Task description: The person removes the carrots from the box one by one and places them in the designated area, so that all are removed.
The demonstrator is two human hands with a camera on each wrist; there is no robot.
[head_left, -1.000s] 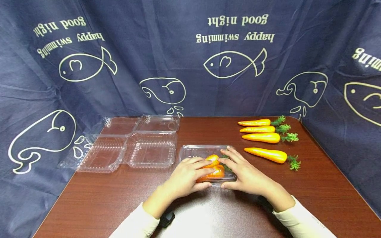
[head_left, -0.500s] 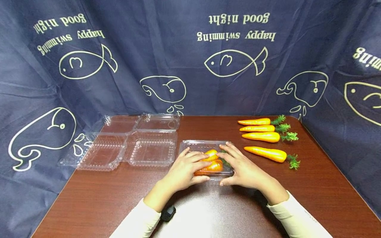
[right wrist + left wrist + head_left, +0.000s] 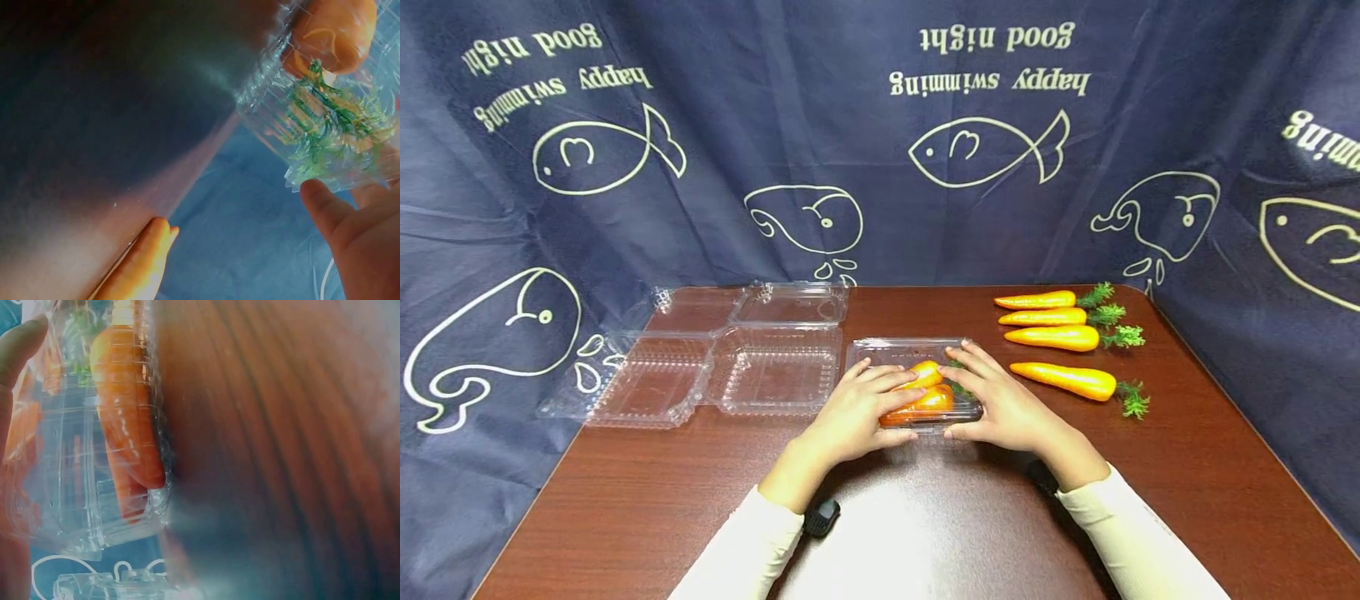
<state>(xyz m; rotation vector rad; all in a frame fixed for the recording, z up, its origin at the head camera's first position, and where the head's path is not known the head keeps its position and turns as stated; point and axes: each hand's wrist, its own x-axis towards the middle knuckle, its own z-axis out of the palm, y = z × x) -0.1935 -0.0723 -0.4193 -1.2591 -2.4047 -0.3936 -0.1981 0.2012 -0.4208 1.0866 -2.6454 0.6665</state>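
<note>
A closed clear plastic clamshell box [image 3: 880,352] lies between both hands near the middle of the table. Orange carrots [image 3: 934,402] with leafy green tops [image 3: 331,119] show through its lid. My left hand [image 3: 853,417] grips the box's left part, fingers over the lid and thumb at the near edge. On the right end, over the green tops, my right hand [image 3: 1011,408] holds it the same way, thumb low in front. Through the box wall, the left wrist view shows a carrot [image 3: 125,394] lengthwise; the right wrist view shows a fingertip at the box's corner.
Two clear clamshell boxes, one [image 3: 778,371] beside the other [image 3: 647,379], stand open at the left. Three loose carrots, the nearest of them [image 3: 1052,337] included, form a row at the back right. Another carrot [image 3: 1067,380] lies closer. A blue printed curtain [image 3: 880,158] borders the brown table [image 3: 1180,483].
Both hands have moved the closed box away from the person, toward the back of the table, and slightly left. The head view has shifted a little. The open boxes and loose carrots have stayed put.
</note>
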